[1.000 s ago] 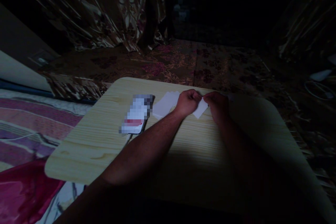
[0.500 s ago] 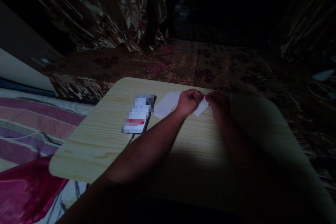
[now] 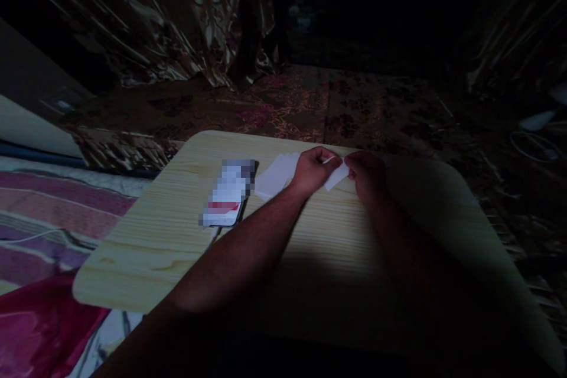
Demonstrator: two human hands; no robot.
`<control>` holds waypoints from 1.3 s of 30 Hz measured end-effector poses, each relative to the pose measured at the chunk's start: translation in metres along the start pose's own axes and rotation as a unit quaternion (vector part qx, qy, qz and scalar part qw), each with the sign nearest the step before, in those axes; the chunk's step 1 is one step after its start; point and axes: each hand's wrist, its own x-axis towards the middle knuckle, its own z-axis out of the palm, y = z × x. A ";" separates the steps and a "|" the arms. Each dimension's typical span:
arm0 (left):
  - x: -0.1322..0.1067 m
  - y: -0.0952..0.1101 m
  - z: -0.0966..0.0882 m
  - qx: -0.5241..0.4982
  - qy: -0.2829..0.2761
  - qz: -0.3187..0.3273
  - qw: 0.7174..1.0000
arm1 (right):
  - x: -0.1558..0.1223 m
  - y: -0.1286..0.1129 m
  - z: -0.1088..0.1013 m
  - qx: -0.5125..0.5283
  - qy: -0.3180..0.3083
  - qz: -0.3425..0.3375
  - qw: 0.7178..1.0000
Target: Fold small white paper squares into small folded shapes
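My left hand (image 3: 313,169) and my right hand (image 3: 367,175) meet over the far middle of a light wooden table (image 3: 177,230). Both pinch a small white piece of paper (image 3: 335,176) between their fingertips, its upper edge bent over. Just left of my left hand lies a fanned stack of white paper sheets (image 3: 275,175) on the table. Further left lies a phone (image 3: 227,194), its screen lit, with a cable running from its near end.
The room is dark. A patterned brown and pink cloth (image 3: 283,109) covers the floor beyond the table, with shiny curtains (image 3: 146,18) behind. A striped bedsheet (image 3: 48,218) and red fabric (image 3: 39,331) lie at the left. White cables (image 3: 534,144) rest at the far right.
The hands have stayed in place. The small paper's top edge now curls over between the fingertips. The camera view shifted slightly.
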 end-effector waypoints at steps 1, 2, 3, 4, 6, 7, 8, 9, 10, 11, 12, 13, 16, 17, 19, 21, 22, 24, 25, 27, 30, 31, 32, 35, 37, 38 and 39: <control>0.000 0.000 0.000 -0.002 0.000 -0.003 1.000 | 0.001 0.000 0.000 0.023 0.007 0.011 1.000; 0.000 0.001 0.000 -0.004 -0.001 -0.005 1.000 | 0.003 0.001 0.000 0.043 0.013 0.019 0.999; 0.001 0.001 0.000 -0.007 0.000 -0.002 1.000 | 0.003 0.001 0.000 0.060 0.016 0.024 0.998; 0.002 0.000 0.000 -0.014 0.002 0.003 1.000 | 0.004 0.001 0.000 0.073 0.019 0.023 0.997; 0.004 -0.002 -0.001 -0.039 0.015 0.014 0.999 | 0.005 0.001 -0.001 0.089 0.022 0.016 0.996; 0.005 -0.003 -0.001 -0.060 0.024 0.016 0.998 | 0.005 0.001 -0.001 0.094 0.023 0.013 0.995; 0.006 -0.004 -0.001 -0.082 0.035 0.016 0.996 | 0.005 0.001 -0.001 0.096 0.023 0.013 0.995; 0.007 -0.005 -0.001 -0.101 0.046 0.013 0.994 | 0.004 0.002 0.000 0.096 0.022 0.014 0.995; 0.008 -0.005 -0.001 -0.116 0.058 0.010 0.992 | 0.004 0.003 0.000 0.092 0.020 0.017 0.995; 0.008 -0.005 -0.001 -0.125 0.068 0.007 0.990 | 0.004 0.003 0.000 0.082 0.016 0.018 0.996; 0.008 -0.005 -0.001 -0.131 0.076 0.005 0.988 | 0.003 0.003 0.000 0.069 0.010 0.018 0.997; 0.008 -0.005 -0.001 -0.134 0.079 0.003 0.988 | 0.002 0.003 0.001 0.053 0.001 0.016 0.998; 0.007 -0.004 -0.001 -0.128 0.059 -0.003 0.990 | -0.001 -0.001 0.002 0.015 -0.025 0.008 1.000; 0.007 -0.004 -0.001 -0.126 0.045 -0.005 0.991 | -0.002 -0.002 0.002 0.007 -0.030 0.008 1.000; 0.007 -0.004 -0.001 -0.125 0.022 -0.009 0.992 | -0.004 -0.005 0.001 -0.011 -0.030 0.011 0.999; 0.007 -0.005 -0.001 -0.128 0.014 -0.012 0.992 | -0.005 -0.006 0.000 -0.023 -0.020 0.011 0.999; 0.007 -0.005 -0.001 -0.128 0.016 -0.016 0.992 | -0.005 -0.006 -0.001 -0.022 -0.012 0.012 1.000; 0.008 -0.006 -0.001 -0.120 0.025 -0.023 0.992 | -0.004 -0.005 -0.001 -0.017 -0.003 0.014 1.000; 0.008 -0.006 -0.001 -0.112 0.030 -0.023 0.993 | -0.004 -0.004 -0.001 -0.016 -0.004 0.016 1.000; 0.008 -0.007 -0.002 -0.095 0.038 -0.014 0.995 | -0.003 -0.003 -0.001 -0.016 -0.013 0.014 1.000; 0.008 -0.008 -0.002 -0.087 0.025 -0.004 0.996 | -0.003 -0.004 0.000 -0.013 -0.039 0.011 0.999; 0.008 -0.008 -0.003 -0.088 0.015 -0.006 0.996 | -0.003 -0.005 0.000 -0.009 -0.047 0.014 0.999; 0.007 -0.008 -0.003 -0.088 0.007 -0.009 0.996 | -0.003 -0.005 0.000 -0.005 -0.057 0.019 0.998; 0.007 -0.005 -0.003 -0.094 0.005 -0.014 0.995 | -0.003 -0.005 -0.001 0.003 -0.085 0.029 0.996; 0.007 -0.003 -0.002 -0.109 0.009 -0.011 0.994 | -0.004 -0.004 -0.002 -0.003 -0.095 0.022 0.995; 0.007 -0.002 -0.002 -0.117 0.009 -0.010 0.993 | -0.004 -0.004 -0.002 -0.005 -0.096 0.019 0.995; 0.007 -0.002 -0.002 -0.124 0.009 -0.009 0.992 | -0.005 -0.004 -0.002 -0.004 -0.093 0.018 0.995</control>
